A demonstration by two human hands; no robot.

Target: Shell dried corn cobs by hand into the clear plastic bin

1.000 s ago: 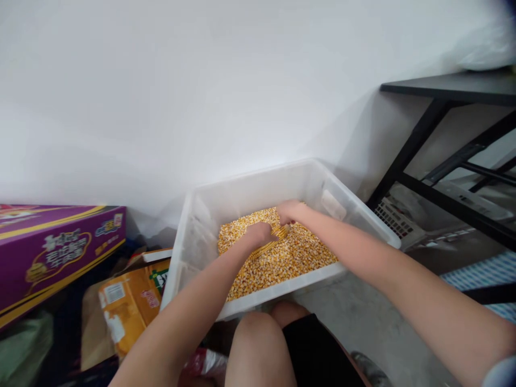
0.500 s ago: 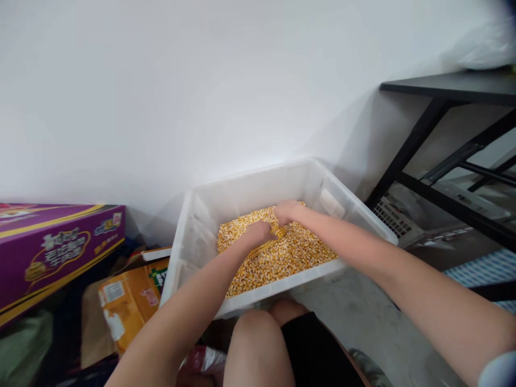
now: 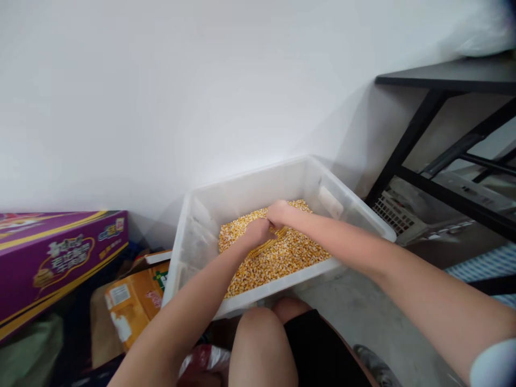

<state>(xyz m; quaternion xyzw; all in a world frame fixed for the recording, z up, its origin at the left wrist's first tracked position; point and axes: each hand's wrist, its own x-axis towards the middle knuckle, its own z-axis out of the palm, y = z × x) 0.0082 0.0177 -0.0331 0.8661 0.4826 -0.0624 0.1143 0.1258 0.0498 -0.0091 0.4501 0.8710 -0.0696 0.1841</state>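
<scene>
Loose yellow corn kernels fill the lower part of a translucent white plastic bin. My left hand is closed around an ear of corn, held low over the kernels. Rows of kernels show on the ear below my left fingers and just to their right. My right hand is against the left one on its far side, fingers curled down. Its fingertips are partly hidden, and what they pinch cannot be made out.
A purple printed carton and a torn orange package lie left of the bin. On the right stands a black metal rack, with a white plastic basket beneath it. The white wall rises behind; my knees are at the bin's front.
My right hand has moved a little left, up against my left hand. The left hand stays nearly in place on the ear of corn. The view has shifted slightly.
</scene>
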